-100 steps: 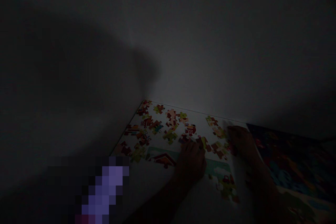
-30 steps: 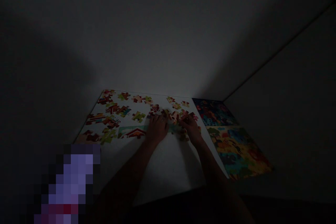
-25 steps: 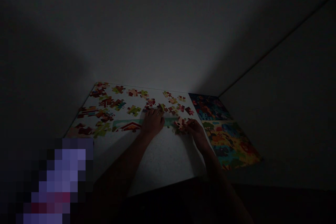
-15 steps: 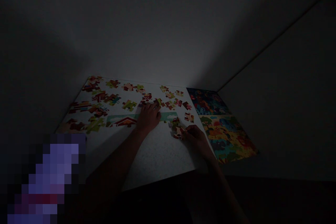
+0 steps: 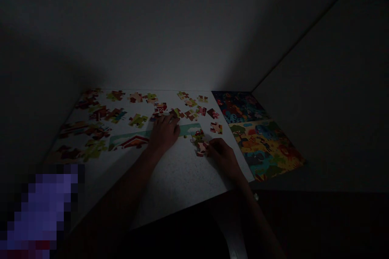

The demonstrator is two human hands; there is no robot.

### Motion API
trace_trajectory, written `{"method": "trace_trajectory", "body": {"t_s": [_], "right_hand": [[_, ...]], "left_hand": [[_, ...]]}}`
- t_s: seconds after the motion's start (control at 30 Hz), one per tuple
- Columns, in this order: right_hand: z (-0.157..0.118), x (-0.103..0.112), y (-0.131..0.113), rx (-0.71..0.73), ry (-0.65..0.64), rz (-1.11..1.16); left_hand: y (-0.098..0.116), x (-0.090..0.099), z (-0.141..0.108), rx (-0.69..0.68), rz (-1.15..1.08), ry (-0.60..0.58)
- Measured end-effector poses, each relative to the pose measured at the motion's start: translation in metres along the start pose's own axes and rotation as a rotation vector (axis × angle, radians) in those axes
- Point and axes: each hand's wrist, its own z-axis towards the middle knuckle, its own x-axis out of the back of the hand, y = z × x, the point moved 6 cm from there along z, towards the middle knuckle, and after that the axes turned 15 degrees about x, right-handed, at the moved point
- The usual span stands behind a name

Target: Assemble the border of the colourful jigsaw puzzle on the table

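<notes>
My right hand (image 5: 224, 157) has its fingertips pinched on the edge of a jigsaw puzzle piece (image 5: 201, 148) with pink and brown parts. That piece lies just below a green piece with a red vehicle (image 5: 198, 133), at the right end of a joined strip (image 5: 188, 130) with pale blue-green sky. Over the middle of the strip rests my left hand (image 5: 165, 132), palm down, fingers stretched out and slightly apart. Its fingertips touch or cover loose pieces near a red barn piece (image 5: 161, 107). The strip's left part shows a red roof (image 5: 135, 142).
Several loose pieces (image 5: 138, 120) are scattered over the left and back of the white table (image 5: 182, 182). Two assembled animal pictures (image 5: 241, 107) lie at the right. A wall (image 5: 152, 48) rises behind the table. A pixelated purple shape (image 5: 45, 202) covers the lower left. The light is dim.
The whole view has shifted a little. My right hand has turned the pinched piece slightly, and it now sits straighter under the red-vehicle piece. My left hand stays on the strip.
</notes>
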Motion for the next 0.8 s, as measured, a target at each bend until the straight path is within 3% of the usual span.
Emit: {"method": "trace_trajectory", "body": {"t_s": [0.2, 0.33, 0.53, 0.63, 0.8], "right_hand": [[-0.001, 0.001, 0.005, 0.12, -0.014, -0.143], [0.0, 0.001, 0.003, 0.213, -0.021, -0.258], [-0.015, -0.005, -0.018, 0.382, -0.013, -0.557], [-0.029, -0.013, -0.027, 0.461, -0.036, -0.703], [-0.033, -0.021, -0.03, 0.473, -0.083, -0.787]], "left_hand": [[0.01, 0.003, -0.004, -0.101, 0.019, 0.009], [0.023, 0.001, -0.01, -0.193, -0.063, -0.045], [0.047, -0.001, -0.026, -0.388, -0.231, -0.128], [0.051, -0.005, -0.029, -0.417, -0.232, -0.186], [0.05, -0.013, -0.029, -0.411, -0.207, -0.236]]}}
